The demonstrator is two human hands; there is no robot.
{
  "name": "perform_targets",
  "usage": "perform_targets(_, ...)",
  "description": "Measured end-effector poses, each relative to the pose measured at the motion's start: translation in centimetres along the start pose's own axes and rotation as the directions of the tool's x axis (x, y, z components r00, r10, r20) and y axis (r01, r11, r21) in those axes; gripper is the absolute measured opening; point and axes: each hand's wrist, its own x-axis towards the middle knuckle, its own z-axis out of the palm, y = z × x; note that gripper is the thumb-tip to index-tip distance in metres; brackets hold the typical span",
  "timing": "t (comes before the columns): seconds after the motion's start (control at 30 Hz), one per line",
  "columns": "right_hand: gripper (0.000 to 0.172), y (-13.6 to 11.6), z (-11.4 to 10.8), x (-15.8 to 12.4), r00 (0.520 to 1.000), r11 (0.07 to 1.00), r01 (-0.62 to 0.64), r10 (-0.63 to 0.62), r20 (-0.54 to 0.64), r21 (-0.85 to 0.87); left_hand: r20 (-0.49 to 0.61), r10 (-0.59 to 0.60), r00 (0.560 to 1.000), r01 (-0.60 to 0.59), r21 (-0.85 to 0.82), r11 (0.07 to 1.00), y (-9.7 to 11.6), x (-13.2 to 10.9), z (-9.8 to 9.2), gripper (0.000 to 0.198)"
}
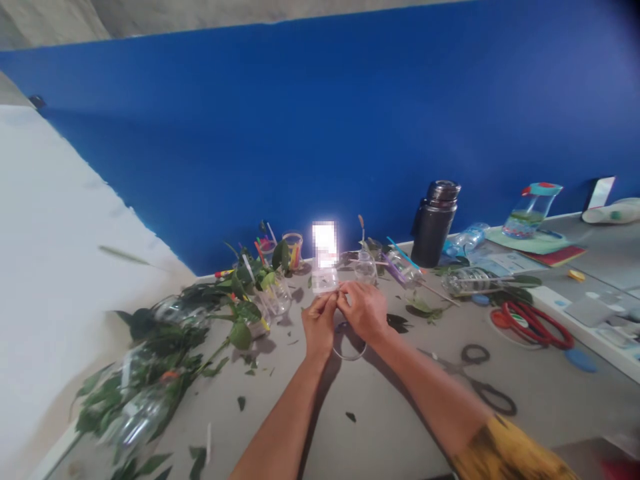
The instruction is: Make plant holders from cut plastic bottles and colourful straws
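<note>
My left hand point(320, 321) and my right hand point(364, 308) meet over the grey table point(390, 427), fingers pinched together on something small I cannot make out. Just beyond the fingertips stands a small clear plastic bottle point(325, 275). A clear ring-shaped piece point(349, 347) lies on the table under my wrists. Another small clear jar point(366, 268) stands to the right of the bottle.
Leafy green cuttings in clear bottles point(150, 373) crowd the left. A dark flask point(434, 223) stands at the back. Black scissors point(483, 380) and red scissors point(535, 323) lie to the right. A lidded jug point(530, 210) sits far right by the blue wall.
</note>
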Motion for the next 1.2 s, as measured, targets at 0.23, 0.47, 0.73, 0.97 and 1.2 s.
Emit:
perform_targets(0.23,0.016,0.2,-0.1,0.2,0.994,0.984,-0.106,0.108,-0.007,0.144,0.024,-0.103,0.994,0.105,-0.127,0.986,-0.8,0.3,0.0,0.019)
perform_targets(0.47,0.015,0.2,0.1,0.6,0.959,0.841,-0.268,0.279,0.048,0.469,0.053,-0.247,0.967,0.244,-0.455,0.856,-0.5,0.5,0.7,0.025)
perform_targets(0.73,0.014,0.2,-0.2,1.2,0.894,0.585,-0.403,0.415,0.166,0.704,0.144,-0.378,0.915,0.37,-0.673,0.64,0.0,0.9,0.4,0.015)
perform_targets(0.97,0.011,-0.6,0.4,1.2,0.736,0.11,-0.572,0.507,0.449,0.813,0.169,-0.499,0.85,0.437,-0.756,0.487,0.9,1.2,0.2,0.008)
perform_targets(1.2,0.009,-1.0,0.2,0.8,0.784,0.112,-0.551,0.409,0.467,0.827,0.078,-0.467,0.881,0.386,-0.689,0.613,1.4,1.0,0.4,0.029)
